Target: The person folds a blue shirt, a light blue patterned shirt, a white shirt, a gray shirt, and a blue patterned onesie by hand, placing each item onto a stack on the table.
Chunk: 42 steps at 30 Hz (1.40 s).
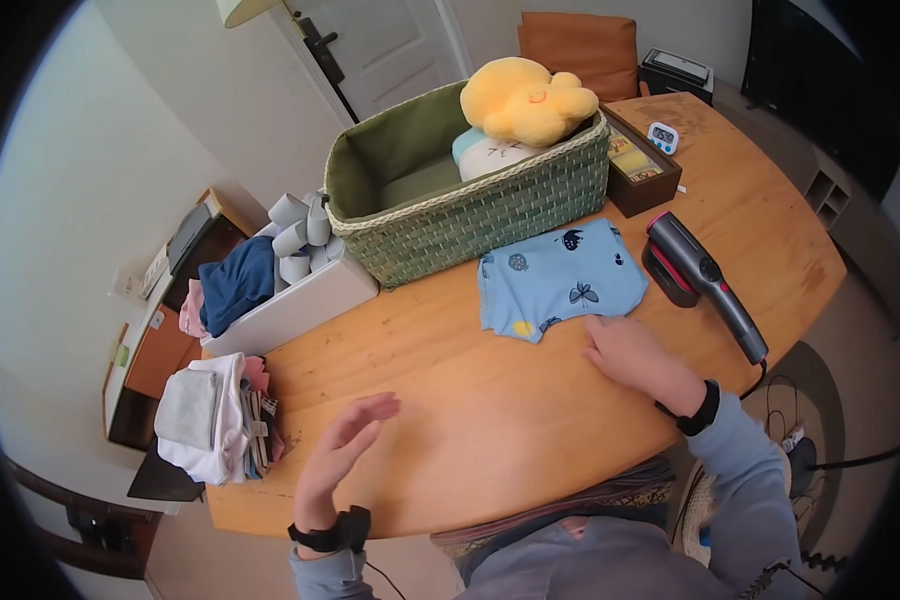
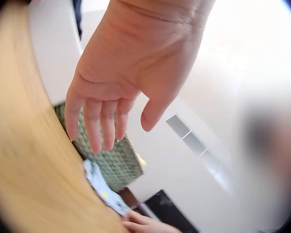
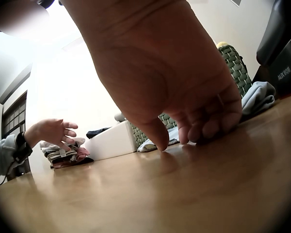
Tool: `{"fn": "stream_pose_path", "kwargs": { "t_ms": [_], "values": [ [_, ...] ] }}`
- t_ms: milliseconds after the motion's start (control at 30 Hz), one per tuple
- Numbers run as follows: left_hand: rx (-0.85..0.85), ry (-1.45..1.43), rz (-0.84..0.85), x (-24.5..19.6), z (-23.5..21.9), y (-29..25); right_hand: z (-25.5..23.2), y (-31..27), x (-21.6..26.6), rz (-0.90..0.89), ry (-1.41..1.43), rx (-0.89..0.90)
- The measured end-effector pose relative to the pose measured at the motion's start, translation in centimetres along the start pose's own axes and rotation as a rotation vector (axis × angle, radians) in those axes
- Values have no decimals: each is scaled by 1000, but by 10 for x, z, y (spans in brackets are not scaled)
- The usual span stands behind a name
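A light blue cloth with dark prints (image 1: 562, 278) lies flat on the wooden table (image 1: 420, 400) in front of the woven basket. At its near edge the right hand (image 1: 638, 358) rests low, its fingertips at the hem; in the right wrist view the same hand (image 3: 169, 82) has bent fingers by the tabletop, and whether they touch the cloth cannot be told. The left hand (image 1: 345, 440) is held above the table's left part, fingers relaxed and holding nothing; in the left wrist view this hand (image 2: 131, 73) shows its palm and extended fingers.
The green basket (image 1: 470, 225) holds plush toys (image 1: 530, 100). A white bin (image 1: 305, 305) with clothes stands to its left, a folded clothes stack (image 1: 205, 420) at the table's left edge. A handheld device (image 1: 715, 285) and brown box (image 1: 642, 175) are on the right.
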<state>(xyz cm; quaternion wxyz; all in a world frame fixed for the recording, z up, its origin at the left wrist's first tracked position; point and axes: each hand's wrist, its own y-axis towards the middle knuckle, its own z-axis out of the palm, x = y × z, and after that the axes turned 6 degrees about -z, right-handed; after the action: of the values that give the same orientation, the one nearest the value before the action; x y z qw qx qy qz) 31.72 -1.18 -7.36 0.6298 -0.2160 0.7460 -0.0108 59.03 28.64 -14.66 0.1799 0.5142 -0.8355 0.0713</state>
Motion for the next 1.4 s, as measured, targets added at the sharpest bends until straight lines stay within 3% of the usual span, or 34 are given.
{"fn": "stream_pose_path", "kwargs": {
  "t_ms": [67,167,367,533,600,700,767,833,933,1033,1100,1167,1333,1400],
  "values": [
    [107,-336,-33,-1,24,17,-2,0,3,13,-14,0],
    [218,-585,-28,5,47,49,-8,-5,6,1,-15,-5],
    [261,-894,-66,33,56,97,-25,-1,12,-80,11,-26],
    [218,-1000,-63,47,50,100,-32,22,18,-146,-106,-100],
    [204,-1030,-54,47,48,99,-21,38,15,-266,-153,-231],
    [134,-967,-17,47,46,98,-4,61,23,-305,-218,-178],
    [-86,-871,96,46,44,97,2,78,34,-271,-273,-136],
    [-112,-886,115,49,39,98,15,95,36,-236,-323,-96],
    [-116,-899,94,52,37,98,30,115,43,-334,-467,-125],
    [-66,-946,14,51,43,99,30,126,69,-419,-298,-100],
    [-45,-992,-28,50,40,100,26,127,97,-548,-9,-87],
    [175,-1169,-18,54,32,101,30,121,125,-584,6,-22],
    [9,-1011,11,67,29,106,8,110,166,-643,-40,240],
    [-62,-955,22,70,31,108,-14,111,153,-551,387,462]
  ]
}}
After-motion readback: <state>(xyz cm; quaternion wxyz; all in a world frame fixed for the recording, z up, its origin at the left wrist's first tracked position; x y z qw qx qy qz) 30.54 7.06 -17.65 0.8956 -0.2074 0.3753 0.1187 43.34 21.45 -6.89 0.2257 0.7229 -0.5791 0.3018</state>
